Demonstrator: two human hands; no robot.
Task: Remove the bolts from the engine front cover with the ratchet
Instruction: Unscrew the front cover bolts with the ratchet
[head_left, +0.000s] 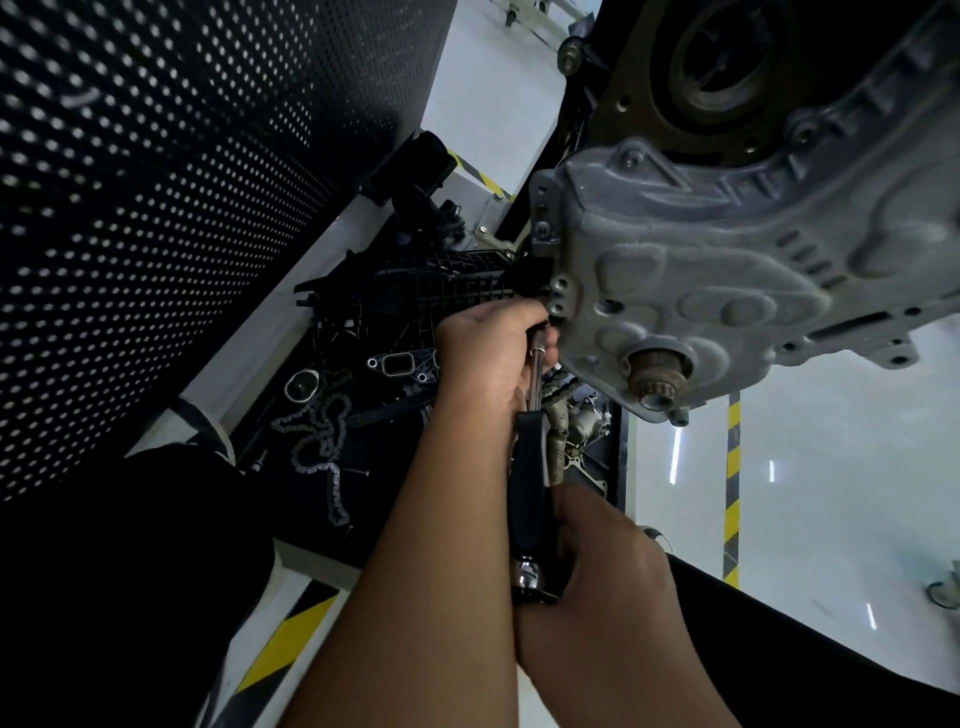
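Right hand (608, 566): nearest of all, its grip wrapped tight round the black-handled chrome ratchet (530, 499), low on the handle near the butt.
Left hand (488, 358): fingers curled round the slim chrome extension bar (536, 364), steadying it just beside the cover's edge.
Bolt: hidden behind the left hand; I cannot tell whether the socket is seated.
Grey cast-aluminium engine front cover (691, 270): hangs above, with the rusty crank snout (655, 376) just right of the tool.
Risk: if the bar tilts, the socket could slip and round the head, I'd say; knuckles would strike the casting.
Risk: a freed bolt could drop among the loose timing chain (322, 436) and black plastic parts (441, 291) on the surface below.
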